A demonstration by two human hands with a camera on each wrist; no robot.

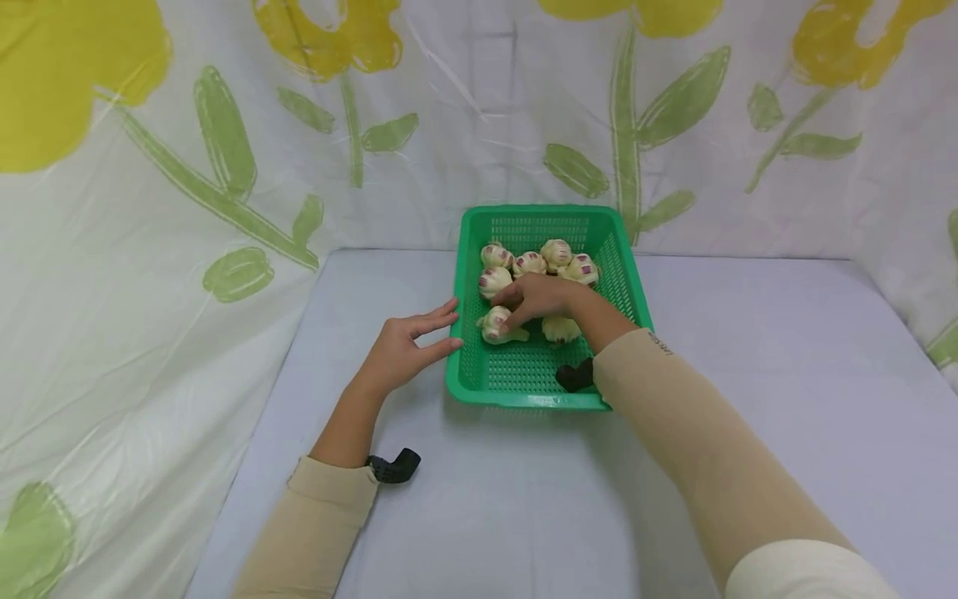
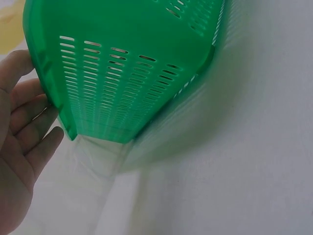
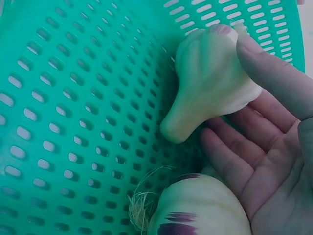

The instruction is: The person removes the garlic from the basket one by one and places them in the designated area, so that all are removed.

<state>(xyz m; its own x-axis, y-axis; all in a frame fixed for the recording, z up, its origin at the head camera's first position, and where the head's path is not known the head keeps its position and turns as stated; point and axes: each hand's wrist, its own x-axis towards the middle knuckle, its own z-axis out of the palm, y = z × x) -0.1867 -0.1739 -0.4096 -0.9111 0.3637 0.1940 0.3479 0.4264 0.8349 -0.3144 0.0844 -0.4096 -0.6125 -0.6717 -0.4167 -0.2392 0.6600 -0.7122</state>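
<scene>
A green plastic basket (image 1: pixel 539 399) holds several garlic bulbs (image 1: pixel 530 264), whitish with purple streaks. My right hand (image 1: pixel 546 297) reaches in over them and grips one garlic bulb (image 3: pixel 210 78) at the basket's left side. In the right wrist view its thumb lies on the bulb's root end and the fingers curve behind it. A second bulb (image 3: pixel 200 208) sits under that hand. My left hand (image 1: pixel 400 353) touches the basket's left rim with fingers fairly straight, and the left wrist view shows the fingertips (image 2: pixel 56 134) against the rim from outside.
The basket stands on a white-covered table (image 1: pixel 464 516) near its back edge. Behind and to the left hangs a pale curtain (image 1: pixel 419 191) printed with yellow flowers. A black wrist mount (image 1: pixel 395 466) sticks out beside the left sleeve, and another (image 1: pixel 575 376) hangs over the basket.
</scene>
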